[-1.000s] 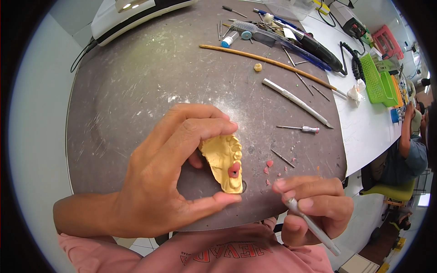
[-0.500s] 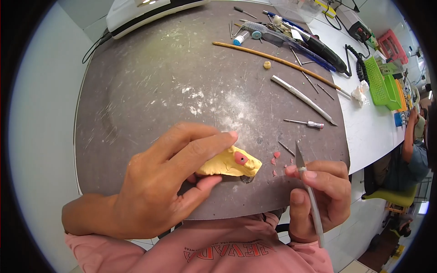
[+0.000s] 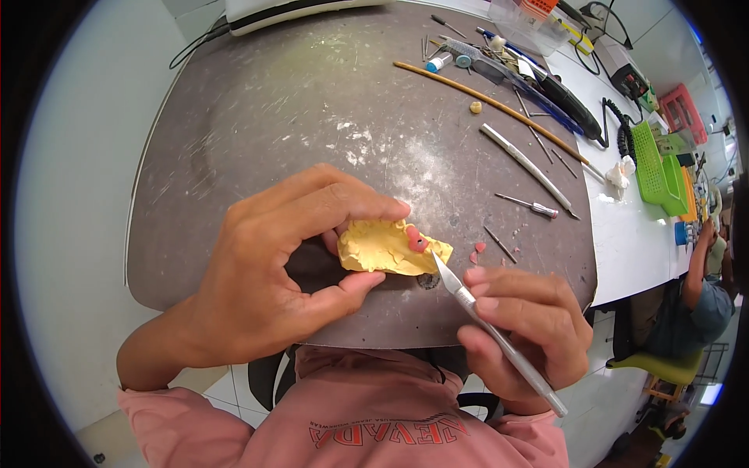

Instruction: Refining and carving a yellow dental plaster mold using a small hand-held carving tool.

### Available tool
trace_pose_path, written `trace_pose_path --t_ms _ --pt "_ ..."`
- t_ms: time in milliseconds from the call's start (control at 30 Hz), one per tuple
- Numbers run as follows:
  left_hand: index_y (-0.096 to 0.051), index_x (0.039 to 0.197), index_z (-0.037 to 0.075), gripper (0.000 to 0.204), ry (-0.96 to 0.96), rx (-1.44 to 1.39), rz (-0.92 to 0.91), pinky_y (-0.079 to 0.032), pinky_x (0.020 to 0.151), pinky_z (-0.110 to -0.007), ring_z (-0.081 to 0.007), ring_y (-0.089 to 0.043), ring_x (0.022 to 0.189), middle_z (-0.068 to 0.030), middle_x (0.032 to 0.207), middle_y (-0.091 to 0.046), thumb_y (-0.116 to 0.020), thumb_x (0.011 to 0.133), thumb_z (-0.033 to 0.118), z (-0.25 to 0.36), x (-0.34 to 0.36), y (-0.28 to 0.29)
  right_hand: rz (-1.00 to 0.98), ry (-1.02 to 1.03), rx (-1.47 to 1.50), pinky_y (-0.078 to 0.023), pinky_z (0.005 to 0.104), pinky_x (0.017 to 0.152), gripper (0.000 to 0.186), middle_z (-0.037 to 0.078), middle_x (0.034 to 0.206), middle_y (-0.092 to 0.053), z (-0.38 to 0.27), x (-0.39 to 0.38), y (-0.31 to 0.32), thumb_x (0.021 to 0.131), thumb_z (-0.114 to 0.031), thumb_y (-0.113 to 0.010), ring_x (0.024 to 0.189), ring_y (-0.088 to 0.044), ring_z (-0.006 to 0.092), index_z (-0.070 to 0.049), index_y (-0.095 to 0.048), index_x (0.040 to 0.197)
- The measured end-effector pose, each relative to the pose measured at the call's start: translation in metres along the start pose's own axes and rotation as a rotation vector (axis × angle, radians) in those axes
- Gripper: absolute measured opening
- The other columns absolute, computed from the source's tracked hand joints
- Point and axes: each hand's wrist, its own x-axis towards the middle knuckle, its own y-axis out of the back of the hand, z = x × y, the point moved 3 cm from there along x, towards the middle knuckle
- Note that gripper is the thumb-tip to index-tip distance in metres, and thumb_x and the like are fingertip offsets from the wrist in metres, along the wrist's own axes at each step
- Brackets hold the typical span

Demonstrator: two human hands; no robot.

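My left hand (image 3: 273, 257) grips a yellow dental cast (image 3: 374, 246) between fingers and thumb. A pink piece with a dark hole (image 3: 417, 241) sits on the cast's teeth toward its right. My right hand (image 3: 538, 327) is closed on a silver craft knife (image 3: 507, 351), pen-like, its pointed blade angled up-left at the cast's right end, just below the pink piece; I cannot tell if it touches. Small pink fragments (image 3: 480, 249) and a thin metal bur (image 3: 499, 242) lie right of the cast on the grey mat (image 3: 234, 140).
A slim screwdriver (image 3: 538, 207), another knife (image 3: 523, 164), a wooden-handled brush (image 3: 484, 97), a loose tooth (image 3: 475, 107) and a black handpiece (image 3: 566, 101) lie rightward. A white appliance (image 3: 304, 12) stands at the back, green baskets (image 3: 655, 171) right. A co-worker (image 3: 698, 304) sits far right.
The cast has turned from upright to lying crosswise in my left hand. The knife in my right hand has swung point-up, then moved left and tilted toward the cast.
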Motion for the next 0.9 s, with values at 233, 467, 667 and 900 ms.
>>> trace_pose_path --t_ms 233,467,667,900 --pt "-0.069 0.121 0.001 0.052 0.058 -0.044 -0.027 -0.054 0.08 -0.026 -0.0147 -0.067 0.092 -0.0106 0.107 -0.065 -0.078 0.07 -0.007 0.0 -0.001 0.0 0.015 0.073 -0.008 -0.063 0.0382 0.075 0.032 0.014 0.084 -0.072 0.001 -0.003 0.002 0.07 0.003 -0.083 0.084 -0.075 0.0289 -0.003 -0.069 0.099" --pt "-0.071 0.12 0.003 0.054 -0.034 0.037 -0.013 -0.05 0.07 -0.024 -0.0129 -0.064 0.082 -0.0082 0.097 -0.066 -0.083 0.067 -0.001 0.003 0.001 0.001 0.002 0.063 -0.028 -0.064 0.0396 0.076 0.026 0.012 0.077 -0.07 0.006 -0.003 -0.005 0.072 0.002 -0.083 0.086 -0.076 0.035 -0.003 -0.065 0.09" --pt "-0.073 0.117 0.003 0.051 -0.057 0.016 0.032 -0.049 0.069 -0.025 -0.0139 -0.062 0.079 -0.0082 0.095 -0.067 -0.084 0.067 0.004 0.002 -0.001 0.001 -0.048 0.056 -0.056 -0.064 0.0366 0.075 0.026 0.01 0.079 -0.071 0.004 0.0 -0.008 0.072 0.0 -0.085 0.093 -0.075 0.0353 -0.004 -0.065 0.09" --pt "-0.073 0.116 0.003 0.05 -0.054 0.027 0.036 -0.049 0.07 -0.026 -0.0149 -0.063 0.081 -0.0089 0.095 -0.067 -0.084 0.067 0.004 0.002 -0.001 0.001 -0.055 0.039 -0.051 -0.064 0.0369 0.075 0.026 0.011 0.081 -0.071 0.004 0.0 -0.008 0.072 0.002 -0.085 0.093 -0.075 0.0351 -0.004 -0.067 0.09"
